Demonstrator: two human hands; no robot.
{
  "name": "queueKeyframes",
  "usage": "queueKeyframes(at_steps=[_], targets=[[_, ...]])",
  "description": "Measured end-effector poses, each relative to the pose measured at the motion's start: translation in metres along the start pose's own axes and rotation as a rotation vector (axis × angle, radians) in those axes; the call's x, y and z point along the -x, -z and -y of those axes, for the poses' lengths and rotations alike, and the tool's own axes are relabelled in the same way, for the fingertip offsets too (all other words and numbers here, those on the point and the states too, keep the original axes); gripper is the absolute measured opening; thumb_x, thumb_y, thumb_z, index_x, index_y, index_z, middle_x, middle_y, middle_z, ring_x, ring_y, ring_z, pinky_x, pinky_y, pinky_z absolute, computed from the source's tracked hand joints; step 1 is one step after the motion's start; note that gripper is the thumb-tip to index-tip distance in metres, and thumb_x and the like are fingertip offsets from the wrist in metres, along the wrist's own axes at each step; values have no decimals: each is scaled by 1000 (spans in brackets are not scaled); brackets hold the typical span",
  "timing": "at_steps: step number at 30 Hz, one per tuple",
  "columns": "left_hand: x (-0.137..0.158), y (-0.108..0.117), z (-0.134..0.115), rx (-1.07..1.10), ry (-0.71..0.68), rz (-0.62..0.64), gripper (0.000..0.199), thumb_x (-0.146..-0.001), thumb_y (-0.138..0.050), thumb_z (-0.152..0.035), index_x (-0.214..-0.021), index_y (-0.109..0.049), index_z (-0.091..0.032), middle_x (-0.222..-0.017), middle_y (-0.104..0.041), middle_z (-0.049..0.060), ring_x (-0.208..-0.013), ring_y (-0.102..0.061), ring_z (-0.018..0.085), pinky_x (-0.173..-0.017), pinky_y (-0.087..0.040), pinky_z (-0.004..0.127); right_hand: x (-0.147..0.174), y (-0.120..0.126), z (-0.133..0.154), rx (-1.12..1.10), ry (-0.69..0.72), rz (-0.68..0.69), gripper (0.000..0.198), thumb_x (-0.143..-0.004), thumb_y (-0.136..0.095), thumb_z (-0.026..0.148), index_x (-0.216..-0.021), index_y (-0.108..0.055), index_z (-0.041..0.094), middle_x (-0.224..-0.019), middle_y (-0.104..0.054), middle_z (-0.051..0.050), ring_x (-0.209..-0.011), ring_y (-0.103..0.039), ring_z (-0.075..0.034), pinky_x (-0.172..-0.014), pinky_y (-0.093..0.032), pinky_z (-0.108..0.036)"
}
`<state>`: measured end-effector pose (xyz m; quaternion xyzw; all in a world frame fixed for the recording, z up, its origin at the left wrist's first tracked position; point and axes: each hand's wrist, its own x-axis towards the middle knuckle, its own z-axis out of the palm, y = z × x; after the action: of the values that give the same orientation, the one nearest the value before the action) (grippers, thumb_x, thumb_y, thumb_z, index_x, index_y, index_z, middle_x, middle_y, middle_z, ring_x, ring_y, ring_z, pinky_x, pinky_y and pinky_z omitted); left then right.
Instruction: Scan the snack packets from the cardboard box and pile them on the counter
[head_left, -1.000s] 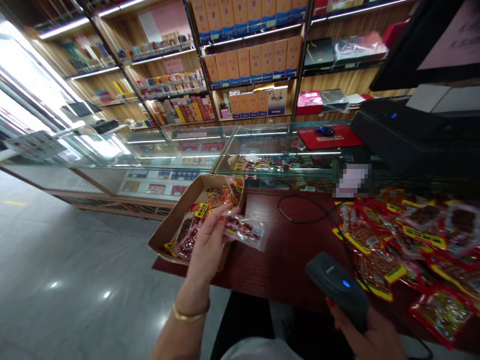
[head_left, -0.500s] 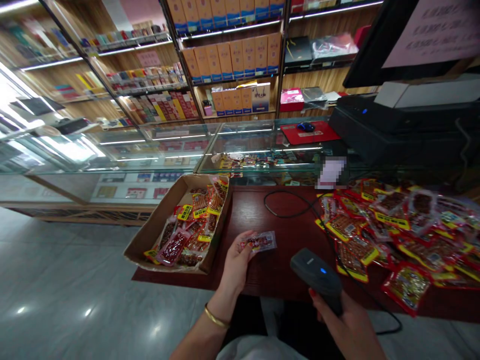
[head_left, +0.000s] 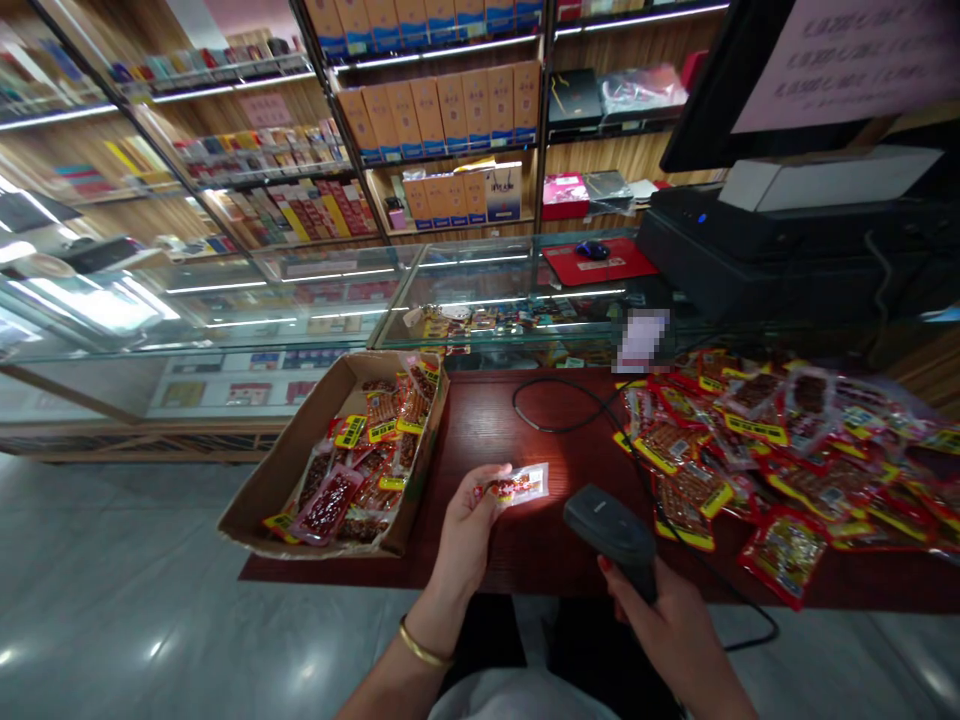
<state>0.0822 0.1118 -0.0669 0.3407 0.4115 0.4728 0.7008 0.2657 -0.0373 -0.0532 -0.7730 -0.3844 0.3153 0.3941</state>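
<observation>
Pinched in my left hand (head_left: 466,530) is a small clear snack packet (head_left: 521,485) with reddish-brown contents, its free end pointing right. My right hand (head_left: 660,610) is wrapped round the handle of a black barcode scanner (head_left: 611,530), whose head faces left toward the packet, a short gap apart. Bright light falls on the packet and the tabletop beside it. Left of my left hand stands a shallow cardboard box (head_left: 259,490) holding several snack packets. To the right of the scanner lies a wide heap of red and yellow snack packets (head_left: 686,485).
The dark red wooden table (head_left: 480,420) carries a looped black cable (head_left: 551,428). Behind it is a glass display counter (head_left: 480,260) with a red mouse mat (head_left: 630,258) and a mouse (head_left: 592,249). A monitor (head_left: 697,110) stands at upper right. Stocked shelves line the wall.
The scanner's light now shines on the packet, and the blue light on its top no longer shows. The whole view has shifted slightly, with most things appearing further left. Both hands keep their holds.
</observation>
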Motion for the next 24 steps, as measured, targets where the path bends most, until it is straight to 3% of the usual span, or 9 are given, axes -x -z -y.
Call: queueKeyframes(at_steps=[9,14,18,24], targets=[[-4,-32,5,-12,54,77,28,-77,-81,-27,-103,-75,-20,-116,-77,7,-104,-70,20,-90,-56,29,-3,18,-9,12,35,25,41,-93,-54,59,-88,-69,22,-58,-68,0,-55,-67,-21,-56,-48,-30],[-7,-50,10,-51,28,106,27,-76,-79,-25,-102,-76,-18,-109,-77,6,-97,-71,19,-87,-56,29,9,45,-24,-1,-33,-90,45,-90,-55,65,-85,-68,22,-57,-67,-1,-53,-66,-22,-56,-51,-31],[-6,-56,13,-63,38,112,28,-75,-81,-27,-102,-75,-18,-114,-77,8,-102,-71,22,-92,-55,34,23,61,-31,1,-43,-151,46,-88,-57,67,-81,-69,23,-54,-66,0,-49,-63,-22,-56,-50,-32],[1,-66,16,-116,45,151,27,-78,-78,-26,-103,-75,-19,-122,-76,9,-105,-70,22,-93,-53,33,19,55,-24,12,31,-108,41,-90,-56,61,-85,-70,23,-54,-65,0,-50,-63,-22,-55,-50,-31]])
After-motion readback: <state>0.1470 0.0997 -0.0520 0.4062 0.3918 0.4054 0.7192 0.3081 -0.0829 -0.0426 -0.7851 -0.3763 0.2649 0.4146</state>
